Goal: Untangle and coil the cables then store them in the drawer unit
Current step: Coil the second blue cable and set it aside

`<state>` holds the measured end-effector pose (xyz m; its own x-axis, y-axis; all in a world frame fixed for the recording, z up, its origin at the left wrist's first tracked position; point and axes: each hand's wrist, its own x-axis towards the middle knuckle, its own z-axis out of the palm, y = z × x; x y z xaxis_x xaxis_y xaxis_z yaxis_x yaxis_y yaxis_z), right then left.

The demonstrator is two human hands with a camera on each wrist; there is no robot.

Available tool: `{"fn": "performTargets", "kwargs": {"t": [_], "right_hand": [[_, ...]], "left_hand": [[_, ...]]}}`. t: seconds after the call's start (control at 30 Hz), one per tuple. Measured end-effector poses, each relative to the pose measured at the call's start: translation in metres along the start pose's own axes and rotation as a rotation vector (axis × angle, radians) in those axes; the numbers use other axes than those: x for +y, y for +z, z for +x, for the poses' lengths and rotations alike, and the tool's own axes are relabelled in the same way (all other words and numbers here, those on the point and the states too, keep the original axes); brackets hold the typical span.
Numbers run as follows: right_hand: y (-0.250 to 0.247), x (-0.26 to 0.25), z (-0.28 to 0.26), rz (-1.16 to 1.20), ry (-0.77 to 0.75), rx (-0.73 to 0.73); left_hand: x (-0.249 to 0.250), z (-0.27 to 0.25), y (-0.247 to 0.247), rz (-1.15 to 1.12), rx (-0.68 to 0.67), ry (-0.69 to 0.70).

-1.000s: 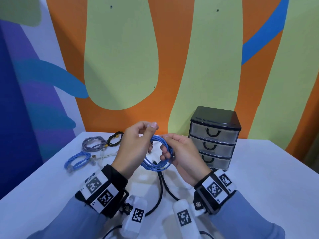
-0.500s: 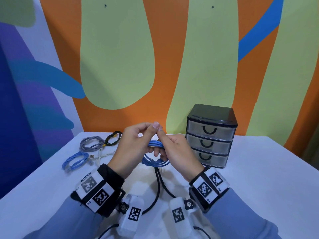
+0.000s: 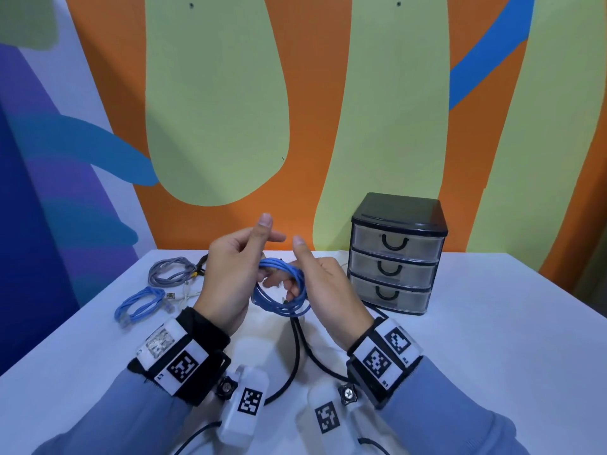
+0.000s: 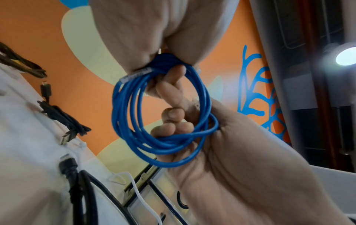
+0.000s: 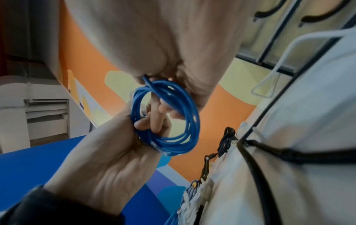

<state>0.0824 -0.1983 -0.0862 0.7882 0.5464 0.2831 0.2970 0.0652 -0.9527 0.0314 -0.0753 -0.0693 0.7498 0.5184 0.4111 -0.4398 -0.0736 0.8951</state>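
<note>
A coiled blue cable [image 3: 281, 292] hangs above the table between both hands. My left hand [image 3: 230, 274] grips the coil's left side, thumb raised. My right hand [image 3: 323, 287] holds the right side with its fingers hooked through the loop. In the left wrist view the blue coil [image 4: 163, 115] is pinched at its top by the left hand [image 4: 142, 33], and the right hand's fingers [image 4: 173, 115] pass through it. The right wrist view shows the coil [image 5: 173, 121] with a clear plug inside it. The black three-drawer unit [image 3: 397, 254] stands at the right, all drawers closed.
On the table's left lie a grey cable coil [image 3: 169, 270], a light blue coil [image 3: 141, 303], a black cable [image 3: 201, 264] and a white cable [image 3: 187, 293]. Black cables [image 3: 297, 349] run from under my hands toward the near edge. A painted wall stands behind the table.
My thumbs, which touched above the coil half a second ago, have parted. The left thumb has lifted up and left. The blue coil now hangs more open between the hands.
</note>
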Motion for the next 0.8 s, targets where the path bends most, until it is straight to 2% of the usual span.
{"fn": "performTargets", "kwargs": {"t": [0.07, 0.13, 0.23, 0.33, 0.37, 0.43, 0.57, 0.67, 0.8], "right_hand": [[-0.002, 0.001, 0.003, 0.091, -0.034, 0.125], [-0.010, 0.000, 0.006, 0.158, -0.103, 0.187], [-0.014, 0.001, 0.007, 0.184, -0.192, 0.080], [-0.007, 0.007, 0.006, -0.021, -0.233, 0.037], [-0.006, 0.010, 0.007, -0.024, -0.225, 0.059], [-0.005, 0.011, 0.009, 0.112, -0.163, 0.110], [-0.002, 0.007, 0.005, 0.326, -0.011, 0.076], [0.002, 0.007, 0.002, 0.433, 0.098, 0.047], [0.003, 0.010, 0.002, 0.449, 0.104, 0.153]], "left_hand": [[-0.004, 0.003, -0.002, 0.045, 0.033, 0.016], [-0.007, 0.005, -0.004, 0.035, 0.065, 0.011], [-0.010, 0.010, -0.008, -0.044, 0.135, -0.055], [-0.009, 0.013, -0.012, -0.169, 0.124, -0.202], [-0.007, 0.013, -0.010, -0.204, 0.086, -0.245], [-0.005, 0.010, -0.005, -0.225, -0.003, -0.274], [-0.019, 0.008, -0.004, -0.131, -0.113, -0.288], [-0.019, 0.004, -0.004, -0.038, -0.109, -0.339], [-0.015, -0.003, 0.005, 0.037, -0.127, -0.402]]}}
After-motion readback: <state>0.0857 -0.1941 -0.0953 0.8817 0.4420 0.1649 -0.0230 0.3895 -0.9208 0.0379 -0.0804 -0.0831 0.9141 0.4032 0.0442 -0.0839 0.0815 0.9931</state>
